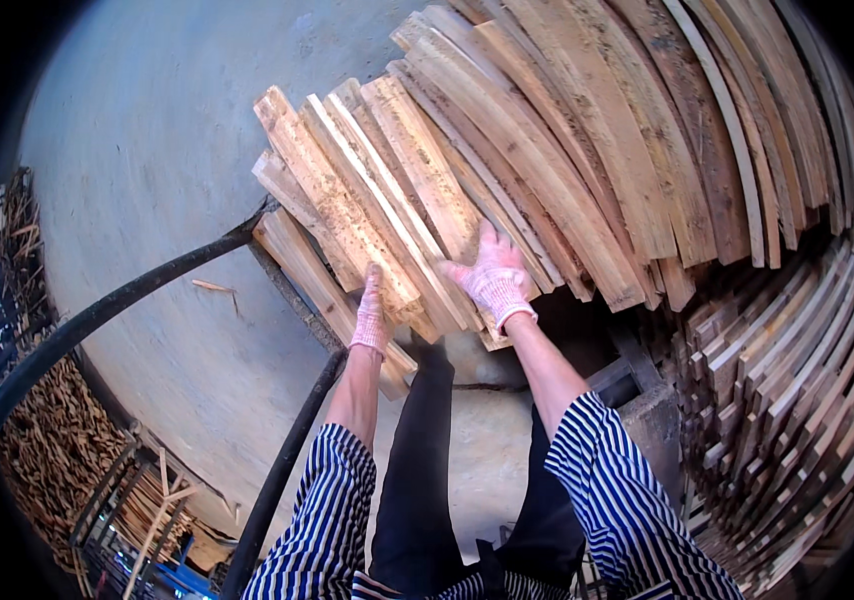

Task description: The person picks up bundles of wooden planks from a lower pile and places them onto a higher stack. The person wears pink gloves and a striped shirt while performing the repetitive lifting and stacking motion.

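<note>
Pressing down on a bundle of rough pale wooden slats (377, 200), the gloved right hand (495, 278) is lying flat, fingers spread; the gloved left hand (371, 318) is seemingly clasping its near edge, above a black metal cart frame (117, 300) on the grey concrete floor (147, 120).

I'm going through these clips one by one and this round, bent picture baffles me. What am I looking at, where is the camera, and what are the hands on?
There is no machine here: a person wears a fisheye camera on the head, looking down, so straight edges bend. The striped sleeves from the lower edge are the person's own arms. The left hand and right hand, both in pink-and-white gloves, press on a bundle of rough wooden slats resting on a cart with black handles. Longer boards lie behind it, more stacked slats to the right, on a concrete floor.
</note>
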Tool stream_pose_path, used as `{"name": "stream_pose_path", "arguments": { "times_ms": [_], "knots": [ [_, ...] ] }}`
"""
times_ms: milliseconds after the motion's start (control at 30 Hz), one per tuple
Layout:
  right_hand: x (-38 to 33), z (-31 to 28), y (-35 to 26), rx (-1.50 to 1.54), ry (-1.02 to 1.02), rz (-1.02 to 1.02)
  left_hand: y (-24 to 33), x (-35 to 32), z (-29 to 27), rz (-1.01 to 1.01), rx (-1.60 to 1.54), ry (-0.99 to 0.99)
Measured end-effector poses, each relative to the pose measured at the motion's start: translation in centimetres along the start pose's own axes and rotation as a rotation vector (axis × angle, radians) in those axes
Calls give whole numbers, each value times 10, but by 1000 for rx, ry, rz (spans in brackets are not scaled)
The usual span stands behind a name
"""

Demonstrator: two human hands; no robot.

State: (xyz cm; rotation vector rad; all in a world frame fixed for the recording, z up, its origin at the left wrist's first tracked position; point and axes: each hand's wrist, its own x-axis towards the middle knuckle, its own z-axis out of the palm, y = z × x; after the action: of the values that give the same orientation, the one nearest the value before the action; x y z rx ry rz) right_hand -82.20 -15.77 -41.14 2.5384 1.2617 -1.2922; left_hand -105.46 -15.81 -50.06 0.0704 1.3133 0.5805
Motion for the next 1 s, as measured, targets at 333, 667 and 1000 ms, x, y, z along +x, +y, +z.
{"name": "stream_pose_path", "arguments": {
  "times_ms": [333,667,1000],
  "knots": [
    [-30,18,-23,-225,-92,-117,-3,-12,6,-84,-38,5],
    [-10,15,14,157,-191,-166,-16,-37,49,79,72,219],
    [6,-20,87,496,-432,-203,-67,-69,83,12,-231,-21]
  ]
}}
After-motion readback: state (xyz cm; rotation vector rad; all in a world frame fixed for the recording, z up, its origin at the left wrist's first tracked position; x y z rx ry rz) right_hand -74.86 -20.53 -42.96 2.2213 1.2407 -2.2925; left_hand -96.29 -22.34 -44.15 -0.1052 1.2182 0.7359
